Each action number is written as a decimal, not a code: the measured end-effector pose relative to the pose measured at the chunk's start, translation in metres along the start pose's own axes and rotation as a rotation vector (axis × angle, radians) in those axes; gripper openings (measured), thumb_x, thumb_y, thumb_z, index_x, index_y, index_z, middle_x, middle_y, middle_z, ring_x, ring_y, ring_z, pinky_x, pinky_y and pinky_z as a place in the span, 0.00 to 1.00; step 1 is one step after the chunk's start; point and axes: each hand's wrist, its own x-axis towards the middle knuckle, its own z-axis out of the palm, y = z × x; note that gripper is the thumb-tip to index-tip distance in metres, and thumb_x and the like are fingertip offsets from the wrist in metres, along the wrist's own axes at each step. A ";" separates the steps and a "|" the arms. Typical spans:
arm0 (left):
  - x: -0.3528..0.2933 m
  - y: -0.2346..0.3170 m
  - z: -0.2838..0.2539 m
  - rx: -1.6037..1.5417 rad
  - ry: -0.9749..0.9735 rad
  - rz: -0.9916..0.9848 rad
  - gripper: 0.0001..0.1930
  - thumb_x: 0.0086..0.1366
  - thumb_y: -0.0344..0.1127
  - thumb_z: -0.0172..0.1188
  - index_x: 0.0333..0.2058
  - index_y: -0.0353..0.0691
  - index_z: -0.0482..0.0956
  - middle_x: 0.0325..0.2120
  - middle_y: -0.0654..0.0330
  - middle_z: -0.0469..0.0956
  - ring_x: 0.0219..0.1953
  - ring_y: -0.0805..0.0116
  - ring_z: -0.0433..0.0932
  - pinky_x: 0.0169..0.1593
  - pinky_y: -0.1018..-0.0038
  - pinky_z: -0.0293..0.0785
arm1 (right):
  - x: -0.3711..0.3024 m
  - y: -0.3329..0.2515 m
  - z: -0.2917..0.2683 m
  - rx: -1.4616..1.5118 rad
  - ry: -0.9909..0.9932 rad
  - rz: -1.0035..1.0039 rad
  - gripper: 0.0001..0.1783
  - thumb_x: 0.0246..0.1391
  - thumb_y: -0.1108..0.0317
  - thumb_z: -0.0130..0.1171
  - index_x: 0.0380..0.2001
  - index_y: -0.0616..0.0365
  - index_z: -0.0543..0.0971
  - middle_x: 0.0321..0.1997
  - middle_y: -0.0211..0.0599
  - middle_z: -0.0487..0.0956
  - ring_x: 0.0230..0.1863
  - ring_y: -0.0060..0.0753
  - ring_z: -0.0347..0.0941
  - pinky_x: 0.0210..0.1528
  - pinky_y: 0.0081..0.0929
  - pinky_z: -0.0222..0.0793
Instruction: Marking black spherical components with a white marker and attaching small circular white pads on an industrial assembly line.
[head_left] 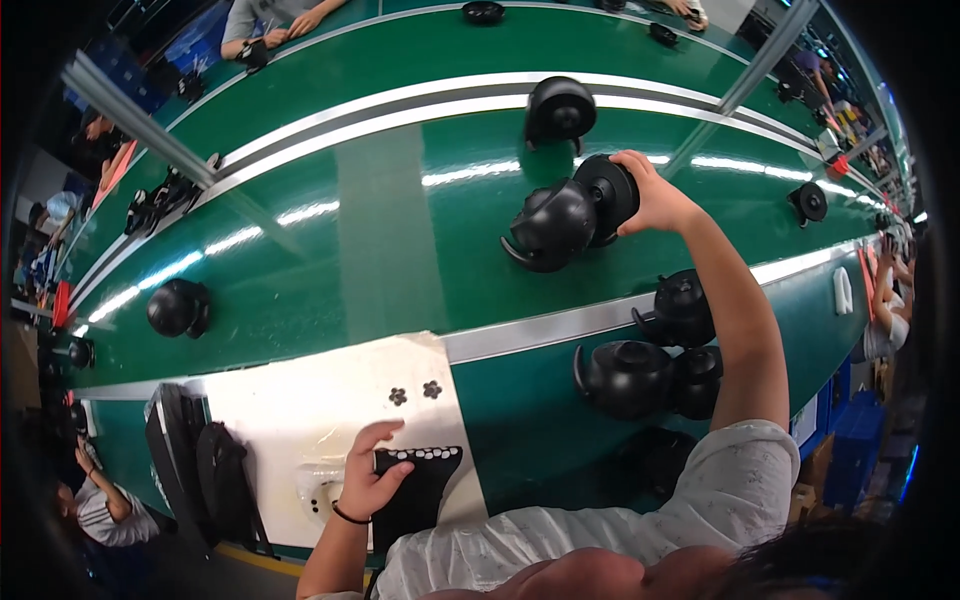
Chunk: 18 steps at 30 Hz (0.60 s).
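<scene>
My right hand (pixel 655 197) reaches across the green belt, fingers and thumb closed on the rim of a black round housing (pixel 606 192) with a disc-shaped face. Against its left side sits another black rounded housing (pixel 552 222) with a curved hook-like arm. My left hand (pixel 372 478) is over the white board (pixel 300 400), index finger stretched out and thumb apart. The thumb lies over a flat black piece (pixel 415 490) with a row of white pads along its top edge. Two small black flower-shaped parts (pixel 398 397) lie on the board above it.
Another black housing (pixel 560 110) stands farther back on the belt, one (pixel 178 307) at left and one (pixel 808 203) at right. Several (pixel 625 378) cluster beside my right forearm. Black straps or bags (pixel 205 465) hang at the board's left edge. Co-workers sit along both sides.
</scene>
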 end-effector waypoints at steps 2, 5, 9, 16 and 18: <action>0.003 -0.002 -0.009 0.001 -0.008 0.089 0.36 0.47 0.33 0.62 0.55 0.35 0.58 0.56 0.52 0.58 0.56 0.59 0.59 0.52 0.67 0.61 | 0.006 -0.027 0.013 0.038 -0.039 -0.075 0.56 0.15 0.67 0.72 0.55 0.46 0.55 0.61 0.38 0.49 0.59 0.46 0.55 0.57 0.34 0.60; 0.031 -0.002 -0.010 -0.040 -0.030 0.107 0.45 0.46 0.30 0.63 0.61 0.41 0.44 0.62 0.52 0.41 0.64 0.56 0.39 0.58 0.61 0.53 | 0.016 -0.078 0.032 0.046 -0.126 -0.158 0.55 0.16 0.67 0.71 0.55 0.45 0.56 0.61 0.39 0.49 0.59 0.46 0.55 0.57 0.33 0.60; 0.092 -0.025 -0.018 -0.250 0.028 0.012 0.46 0.50 0.28 0.59 0.61 0.41 0.36 0.62 0.52 0.41 0.63 0.66 0.41 0.60 0.70 0.47 | 0.020 -0.139 0.060 0.132 -0.245 -0.263 0.54 0.16 0.66 0.71 0.55 0.42 0.56 0.61 0.38 0.50 0.61 0.46 0.51 0.58 0.34 0.58; 0.132 -0.026 -0.011 -0.914 0.148 0.123 0.39 0.55 0.34 0.59 0.60 0.41 0.44 0.55 0.61 0.56 0.56 0.68 0.57 0.58 0.72 0.54 | 0.016 -0.189 0.079 0.219 -0.130 -0.328 0.52 0.17 0.65 0.70 0.54 0.43 0.59 0.60 0.37 0.53 0.59 0.44 0.54 0.57 0.34 0.60; 0.130 -0.023 -0.019 -0.800 0.147 0.166 0.39 0.54 0.34 0.60 0.59 0.40 0.44 0.55 0.62 0.55 0.54 0.69 0.60 0.56 0.72 0.57 | 0.009 -0.198 0.071 0.257 -0.143 -0.283 0.52 0.17 0.65 0.70 0.54 0.44 0.59 0.59 0.37 0.53 0.59 0.44 0.54 0.56 0.34 0.60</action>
